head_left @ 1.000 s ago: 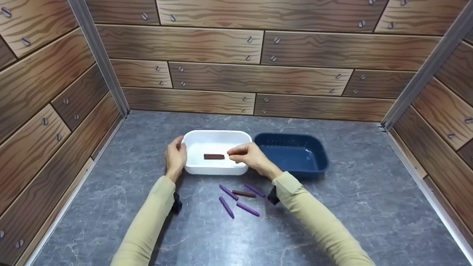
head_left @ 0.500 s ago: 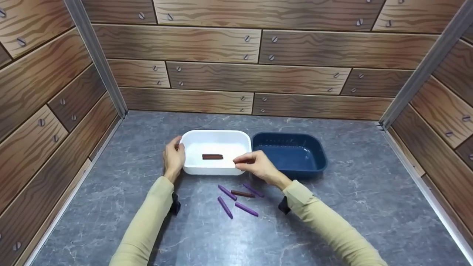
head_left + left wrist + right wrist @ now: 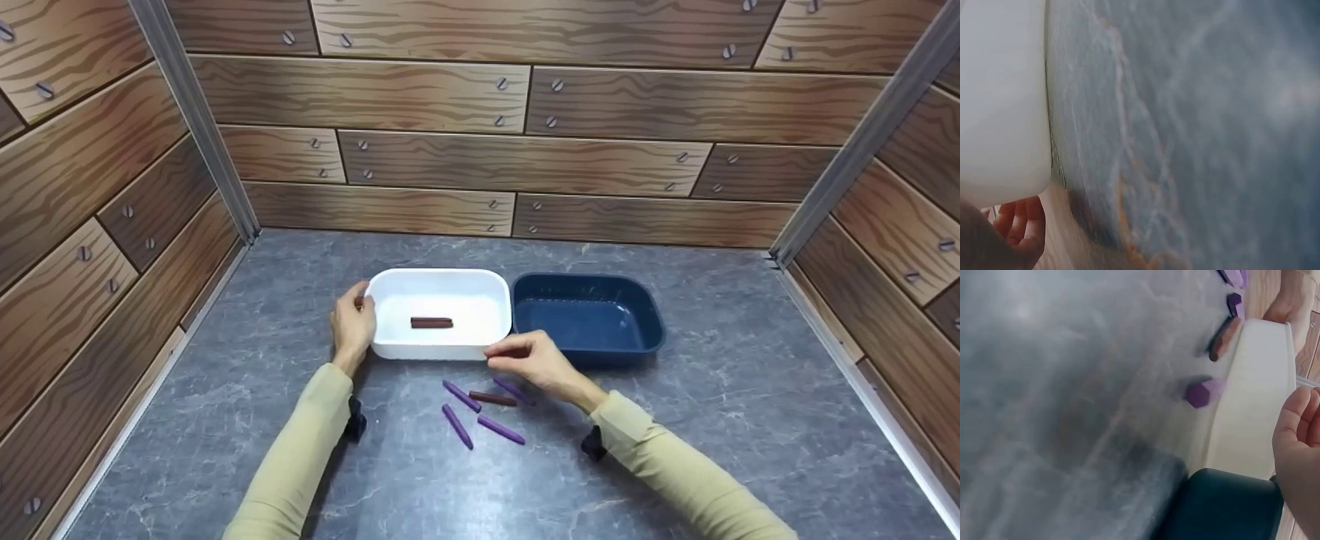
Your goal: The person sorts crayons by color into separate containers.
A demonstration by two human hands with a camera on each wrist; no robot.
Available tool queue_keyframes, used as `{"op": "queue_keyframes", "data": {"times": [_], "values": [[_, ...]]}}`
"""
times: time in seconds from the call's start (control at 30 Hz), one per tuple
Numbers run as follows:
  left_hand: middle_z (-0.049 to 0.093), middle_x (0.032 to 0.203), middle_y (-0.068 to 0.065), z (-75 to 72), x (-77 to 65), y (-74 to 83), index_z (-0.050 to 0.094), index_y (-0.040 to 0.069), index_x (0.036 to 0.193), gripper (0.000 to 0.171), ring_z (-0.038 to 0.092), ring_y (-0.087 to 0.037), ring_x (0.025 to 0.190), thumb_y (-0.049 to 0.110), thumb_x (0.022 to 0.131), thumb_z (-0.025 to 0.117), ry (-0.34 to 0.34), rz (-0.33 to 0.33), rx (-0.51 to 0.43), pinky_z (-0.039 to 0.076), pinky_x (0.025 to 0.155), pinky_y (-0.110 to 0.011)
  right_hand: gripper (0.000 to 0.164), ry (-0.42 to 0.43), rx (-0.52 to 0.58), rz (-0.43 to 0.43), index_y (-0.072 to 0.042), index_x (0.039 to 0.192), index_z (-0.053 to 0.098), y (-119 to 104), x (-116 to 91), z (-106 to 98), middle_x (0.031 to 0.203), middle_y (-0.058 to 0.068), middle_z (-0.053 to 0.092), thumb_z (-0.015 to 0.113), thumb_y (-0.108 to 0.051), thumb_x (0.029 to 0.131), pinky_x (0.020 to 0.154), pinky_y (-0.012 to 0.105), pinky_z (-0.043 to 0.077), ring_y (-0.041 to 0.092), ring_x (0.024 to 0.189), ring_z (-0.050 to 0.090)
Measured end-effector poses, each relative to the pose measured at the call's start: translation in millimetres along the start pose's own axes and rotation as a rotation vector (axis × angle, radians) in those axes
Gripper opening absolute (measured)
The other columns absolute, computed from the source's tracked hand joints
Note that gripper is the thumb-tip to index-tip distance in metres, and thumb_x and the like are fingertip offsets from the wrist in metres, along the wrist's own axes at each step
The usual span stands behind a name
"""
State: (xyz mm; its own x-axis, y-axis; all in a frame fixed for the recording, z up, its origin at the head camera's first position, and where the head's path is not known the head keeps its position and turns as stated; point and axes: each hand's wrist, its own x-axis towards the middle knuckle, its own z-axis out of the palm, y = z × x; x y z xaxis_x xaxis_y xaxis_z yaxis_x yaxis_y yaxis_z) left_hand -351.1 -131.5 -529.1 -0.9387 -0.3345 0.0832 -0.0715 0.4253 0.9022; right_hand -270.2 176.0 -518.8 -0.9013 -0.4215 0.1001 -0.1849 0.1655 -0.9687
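At the left end of a white container (image 3: 427, 351), my left hand (image 3: 352, 327) holds the side, thumb by the rim. Its fingers (image 3: 1034, 219) bend in past the container's corner in the left wrist view. Two brown crayons (image 3: 431, 322) lie side by side inside the container. My right hand (image 3: 546, 367) is at the container's front right corner, thumb and index finger close together with nothing visible between them. Below it on the table lie a brown crayon (image 3: 493, 399) and several purple crayons (image 3: 457, 427). Another purple crayon (image 3: 1201, 394) points its flat end at the right wrist camera.
A dark blue container (image 3: 652, 322) stands right beside the white one, with nothing in it. The grey marbled table (image 3: 720, 375) is bounded by wood-patterned walls (image 3: 420, 206) at the back and both sides.
From over the inside of the white container, my right hand has drawn back toward me and to the right, past its front rim. The left hand has kept its place.
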Motion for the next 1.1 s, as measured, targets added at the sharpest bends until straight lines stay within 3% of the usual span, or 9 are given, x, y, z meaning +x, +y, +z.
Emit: {"op": "queue_keyframes", "data": {"times": [0.33, 0.53, 0.9, 1.1], "values": [[0.065, 0.117, -0.015, -0.1, -2.0, -1.4, 0.056, 0.01, 0.139, 0.038, 0.061, -0.027, 0.104, 0.016, 0.102, 0.047, 0.004, 0.016, 0.007, 0.048, 0.09, -0.043, 0.027, -0.033, -0.103, 0.043, 0.01, 0.107, 0.07, 12.9, -11.4, -6.9, 0.106, 0.026, 0.07, 0.074, -0.006, 0.086, 0.073, 0.016, 0.051, 0.002, 0.081, 0.063], [0.066, 0.114, -0.016, -0.9, -1.5, 0.0, 0.056, 0.009, 0.138, 0.038, 0.062, -0.028, 0.1, 0.016, 0.101, 0.047, 0.017, 0.023, -0.003, 0.048, 0.088, -0.042, 0.023, -0.03, -0.143, 0.048, 0.013, 0.106, 0.069, 16.4, -15.8, -11.1, 0.106, 0.031, 0.068, 0.07, -0.001, 0.088, 0.07, 0.015, 0.051, 0.002, 0.08, 0.062], [0.065, 0.112, -0.015, -1.5, -1.9, 0.3, 0.056, 0.01, 0.137, 0.038, 0.061, -0.028, 0.1, 0.016, 0.101, 0.047, 0.002, 0.002, -0.005, 0.047, 0.089, -0.042, 0.021, -0.063, -0.249, 0.152, -0.003, 0.103, 0.077, 17.4, -20.0, -12.7, 0.102, 0.013, 0.075, 0.077, -0.011, 0.084, 0.069, 0.018, 0.05, 0.006, 0.082, 0.061], [0.066, 0.114, -0.016, -1.1, -2.1, 1.2, 0.056, 0.01, 0.138, 0.038, 0.061, -0.028, 0.103, 0.016, 0.101, 0.047, 0.003, 0.011, -0.011, 0.047, 0.091, -0.044, 0.02, -0.087, -0.292, 0.17, -0.005, 0.101, 0.078, 15.7, -19.9, -8.9, 0.098, 0.008, 0.076, 0.079, -0.011, 0.081, 0.064, 0.019, 0.049, 0.005, 0.077, 0.061]]}}
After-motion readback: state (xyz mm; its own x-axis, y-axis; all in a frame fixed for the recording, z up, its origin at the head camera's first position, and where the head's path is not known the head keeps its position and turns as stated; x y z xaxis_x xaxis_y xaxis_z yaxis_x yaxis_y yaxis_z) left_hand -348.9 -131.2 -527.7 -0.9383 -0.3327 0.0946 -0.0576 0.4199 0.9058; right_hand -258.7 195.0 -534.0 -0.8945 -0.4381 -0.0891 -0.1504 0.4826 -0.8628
